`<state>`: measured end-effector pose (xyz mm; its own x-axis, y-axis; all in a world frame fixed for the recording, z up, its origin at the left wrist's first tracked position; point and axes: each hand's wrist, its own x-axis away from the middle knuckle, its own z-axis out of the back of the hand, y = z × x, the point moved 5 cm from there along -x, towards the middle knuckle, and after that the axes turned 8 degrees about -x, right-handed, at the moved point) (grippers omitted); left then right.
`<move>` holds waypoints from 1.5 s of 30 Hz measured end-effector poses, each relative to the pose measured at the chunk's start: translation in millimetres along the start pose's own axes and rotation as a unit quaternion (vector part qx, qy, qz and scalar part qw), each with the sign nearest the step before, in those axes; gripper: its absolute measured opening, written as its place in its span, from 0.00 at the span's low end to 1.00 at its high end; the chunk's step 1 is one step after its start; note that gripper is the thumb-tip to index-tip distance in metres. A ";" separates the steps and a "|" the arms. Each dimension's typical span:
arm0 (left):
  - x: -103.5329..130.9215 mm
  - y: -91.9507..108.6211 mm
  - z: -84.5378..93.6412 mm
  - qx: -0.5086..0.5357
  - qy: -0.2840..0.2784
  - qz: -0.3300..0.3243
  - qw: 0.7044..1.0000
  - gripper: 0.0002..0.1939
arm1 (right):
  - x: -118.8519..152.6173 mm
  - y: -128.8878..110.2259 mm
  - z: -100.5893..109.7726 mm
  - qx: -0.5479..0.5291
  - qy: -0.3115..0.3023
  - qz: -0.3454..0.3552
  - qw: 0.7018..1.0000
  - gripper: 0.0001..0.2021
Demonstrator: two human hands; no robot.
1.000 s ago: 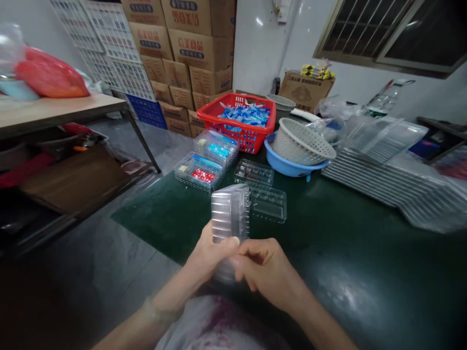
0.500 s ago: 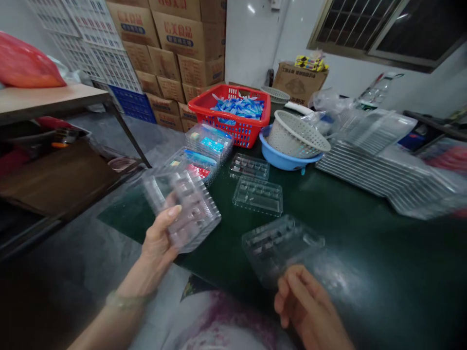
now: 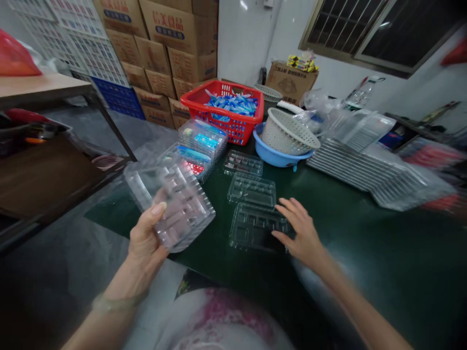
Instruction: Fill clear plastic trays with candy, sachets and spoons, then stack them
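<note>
My left hand [image 3: 148, 233] is closed around a stack of clear plastic compartment trays [image 3: 182, 199], tilted above the table's left front part. My right hand [image 3: 301, 231] has its thumb and fingers apart at the right end of a single clear tray [image 3: 251, 228] that lies on the green table. Whether its fingertips touch that tray I cannot tell. Just behind lies a second clear tray [image 3: 252, 190], and beyond it a third tray [image 3: 243, 163]. Filled trays [image 3: 195, 158] with blue, red and white contents are stacked behind my left hand's stack.
A red basket [image 3: 222, 124] of blue-wrapped pieces stands at the back. Beside it, a grey colander [image 3: 288, 133] rests in a blue basin [image 3: 279, 156]. Long stacks of clear trays [image 3: 350, 167] lie at right. Cartons [image 3: 175, 29] are piled behind; a side table [image 3: 44, 90] stands left.
The nearest tray now lies flat behind its earlier tilted position, in line with the others. My right hand has moved forward and its fingers have spread. My left hand still holds the stack.
</note>
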<state>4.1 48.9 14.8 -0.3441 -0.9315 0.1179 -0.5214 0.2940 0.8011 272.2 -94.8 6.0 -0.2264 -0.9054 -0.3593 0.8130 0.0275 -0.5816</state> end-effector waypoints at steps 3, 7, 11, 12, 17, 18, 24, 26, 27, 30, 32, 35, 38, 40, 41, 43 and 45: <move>6.8 -6.6 0.1 0.010 0.009 0.041 0.999 0.28 | -32.7 19.1 -30.9 0.023 -0.081 0.032 0.996 0.22; 14.1 -9.4 2.2 0.006 0.017 0.064 0.998 0.31 | -51.4 1.8 -61.3 0.030 -0.073 0.054 0.995 0.19; 14.2 -12.7 -8.5 -0.002 -0.009 0.076 0.997 0.34 | -61.2 -21.7 -75.9 0.038 -0.073 0.065 0.995 0.20; 13.3 -14.1 -13.8 -0.002 -0.019 0.077 0.997 0.35 | -63.2 -26.9 -74.7 0.036 -0.070 0.064 0.995 0.22; 11.1 -26.7 -45.0 -0.032 -0.075 0.068 0.994 0.39 | -52.4 -69.2 -33.9 -0.127 0.052 0.001 0.990 0.13; 11.5 -30.2 -49.7 -0.052 -0.082 0.059 0.994 0.38 | -46.3 -80.4 -30.4 -0.190 0.028 -0.023 0.981 0.10; 16.7 -51.2 -58.6 -0.127 -0.093 0.025 0.987 0.31 | -20.8 -114.1 -38.2 -0.424 -0.155 -0.154 0.879 0.08; 17.6 -53.9 -59.2 -0.147 -0.103 0.034 0.983 0.29 | -18.3 -110.1 -42.3 -0.461 -0.195 -0.180 0.847 0.08; 17.9 -53.6 -60.7 -0.158 -0.114 0.034 0.980 0.28 | -17.3 -108.7 -43.6 -0.462 -0.209 -0.178 0.844 0.09; 17.9 -49.1 -69.6 -0.214 -0.156 0.014 0.964 0.25 | -14.5 -108.6 -39.1 -0.376 -0.165 -0.128 0.903 0.12; 16.6 -44.8 -75.6 -0.255 -0.173 -0.015 0.951 0.28 | -11.0 -114.4 -29.2 -0.294 -0.100 -0.074 0.948 0.11; 10.0 -38.5 -75.9 -0.253 -0.158 -0.039 0.954 0.29 | -2.1 -116.0 -7.9 -0.281 -0.053 -0.049 0.957 0.09; -1.4 -31.8 -63.0 -0.175 -0.092 -0.004 0.980 0.26 | 9.1 -82.7 19.3 -0.361 0.006 -0.156 0.919 0.08; -7.3 -27.3 -52.0 -0.108 -0.036 0.030 0.993 0.28 | 16.4 -45.6 28.3 -0.444 0.070 -0.238 0.861 0.08; -8.9 -26.0 -48.1 -0.080 -0.018 0.046 0.996 0.29 | 17.6 -26.3 28.1 -0.495 0.111 -0.255 0.823 0.08; -9.1 -26.5 -44.6 -0.045 -0.004 0.073 0.996 0.29 | 13.9 11.5 14.5 -0.584 0.178 -0.286 0.738 0.07; -6.6 -31.6 -47.5 -0.026 -0.026 0.099 0.994 0.31 | 1.4 43.8 -9.9 -0.633 0.238 -0.327 0.660 0.07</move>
<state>59.9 35.6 16.6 -0.4758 -0.8442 0.2470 -0.3991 0.4574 0.7947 302.2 -90.6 -27.2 -0.6947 -0.6713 0.2584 -0.5744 0.3015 -0.7610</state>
